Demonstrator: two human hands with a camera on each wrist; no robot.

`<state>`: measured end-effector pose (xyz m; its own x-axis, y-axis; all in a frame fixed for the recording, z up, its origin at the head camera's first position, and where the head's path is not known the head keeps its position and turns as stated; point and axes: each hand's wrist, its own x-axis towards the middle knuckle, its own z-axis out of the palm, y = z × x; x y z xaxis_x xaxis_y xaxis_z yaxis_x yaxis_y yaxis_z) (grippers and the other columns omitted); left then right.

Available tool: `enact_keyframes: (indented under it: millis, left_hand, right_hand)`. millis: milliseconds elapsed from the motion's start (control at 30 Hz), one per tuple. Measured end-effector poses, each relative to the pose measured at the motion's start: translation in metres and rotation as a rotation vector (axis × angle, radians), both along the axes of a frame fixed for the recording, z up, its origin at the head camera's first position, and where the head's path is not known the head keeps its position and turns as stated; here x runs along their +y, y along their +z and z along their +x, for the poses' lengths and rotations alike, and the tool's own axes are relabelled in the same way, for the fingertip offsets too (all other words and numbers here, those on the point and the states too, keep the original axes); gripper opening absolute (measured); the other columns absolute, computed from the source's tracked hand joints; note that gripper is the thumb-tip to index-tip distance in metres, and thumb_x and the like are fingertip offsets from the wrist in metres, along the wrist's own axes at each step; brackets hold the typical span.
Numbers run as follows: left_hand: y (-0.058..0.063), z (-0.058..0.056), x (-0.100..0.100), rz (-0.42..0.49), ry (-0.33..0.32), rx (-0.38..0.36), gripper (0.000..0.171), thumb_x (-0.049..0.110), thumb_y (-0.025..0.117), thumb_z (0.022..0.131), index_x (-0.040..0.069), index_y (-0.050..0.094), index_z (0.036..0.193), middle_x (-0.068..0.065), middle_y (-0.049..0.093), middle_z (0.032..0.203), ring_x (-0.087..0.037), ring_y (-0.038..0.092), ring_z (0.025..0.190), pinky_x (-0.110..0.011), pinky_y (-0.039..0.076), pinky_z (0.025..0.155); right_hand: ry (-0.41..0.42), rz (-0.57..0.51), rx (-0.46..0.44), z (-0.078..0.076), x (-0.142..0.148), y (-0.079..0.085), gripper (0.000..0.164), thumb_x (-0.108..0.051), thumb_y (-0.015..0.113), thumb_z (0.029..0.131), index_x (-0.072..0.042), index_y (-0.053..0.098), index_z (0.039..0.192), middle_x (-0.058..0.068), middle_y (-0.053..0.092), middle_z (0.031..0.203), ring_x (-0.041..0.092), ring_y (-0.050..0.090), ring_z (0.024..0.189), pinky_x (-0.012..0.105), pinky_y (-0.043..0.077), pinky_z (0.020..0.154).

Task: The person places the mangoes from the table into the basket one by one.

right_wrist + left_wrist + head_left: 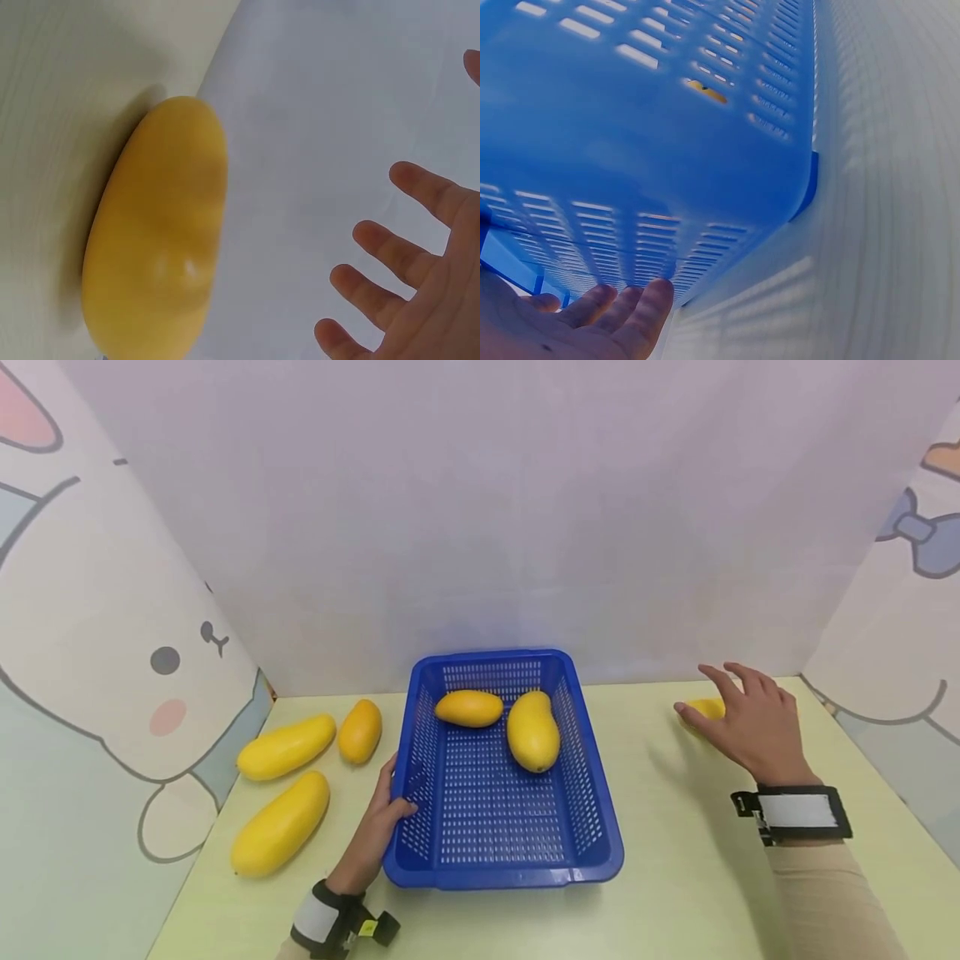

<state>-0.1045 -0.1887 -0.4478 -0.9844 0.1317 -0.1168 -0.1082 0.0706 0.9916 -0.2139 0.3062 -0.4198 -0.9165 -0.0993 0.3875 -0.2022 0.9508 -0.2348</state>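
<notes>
A blue plastic basket (502, 878) with slotted walls stands mid-table, holding a small orange-yellow mango (468, 708) and a larger yellow mango (533, 732). My left hand (375, 831) grips its left side, thumb over the rim and fingers outside; the left wrist view shows those fingers (651, 307) against the slotted wall (630, 127). On the right, my right hand (761, 727) hovers over another yellow mango (707, 707), mostly hidden behind it from the head. In the right wrist view that mango (157, 232) lies apart from the spread fingers (390, 251).
Left of the basket lie a long yellow mango (287, 748), a small orange-yellow mango (360, 732) and a large yellow mango (281, 824). A pale wall (510, 527) rises behind the light table (645, 893); cartoon-printed panels (97, 652) flank it.
</notes>
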Motion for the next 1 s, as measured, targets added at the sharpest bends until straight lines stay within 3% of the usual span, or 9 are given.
enact_keyframes:
  millis: [233, 433, 1000]
  left_hand:
    - [0.000, 0.000, -0.001, 0.000, 0.000, 0.014, 0.070, 0.008, 0.040, 0.086, 0.033, 0.013, 0.145, -0.002, 0.014, 0.150, -0.029, 0.022, 0.131, -0.055, 0.015, 0.106]
    - [0.000, 0.001, -0.002, 0.007, -0.001, 0.012, 0.071, 0.009, 0.041, 0.085, 0.033, 0.013, 0.146, -0.003, 0.014, 0.151, -0.030, 0.022, 0.132, -0.056, 0.014, 0.106]
    - [-0.002, 0.000, 0.000, 0.020, 0.004, 0.004, 0.071, 0.010, 0.042, 0.084, 0.032, 0.013, 0.146, -0.003, 0.016, 0.150, -0.030, 0.024, 0.130, -0.055, 0.015, 0.106]
  right_hand:
    - [0.072, 0.113, -0.025, -0.009, 0.013, -0.004, 0.075, -0.066, 0.054, 0.078, -0.017, 0.044, 0.134, 0.019, 0.038, 0.136, 0.040, 0.025, 0.127, 0.069, 0.012, 0.094]
    - [0.103, 0.194, -0.071, -0.019, 0.026, -0.010, 0.081, -0.071, 0.054, 0.074, -0.018, 0.043, 0.135, 0.019, 0.039, 0.136, 0.041, 0.024, 0.127, 0.070, 0.010, 0.093]
    - [0.113, 0.224, -0.175, -0.029, 0.044, -0.024, 0.085, -0.075, 0.052, 0.071, -0.018, 0.045, 0.134, 0.020, 0.042, 0.134, 0.044, 0.029, 0.121, 0.071, 0.011, 0.091]
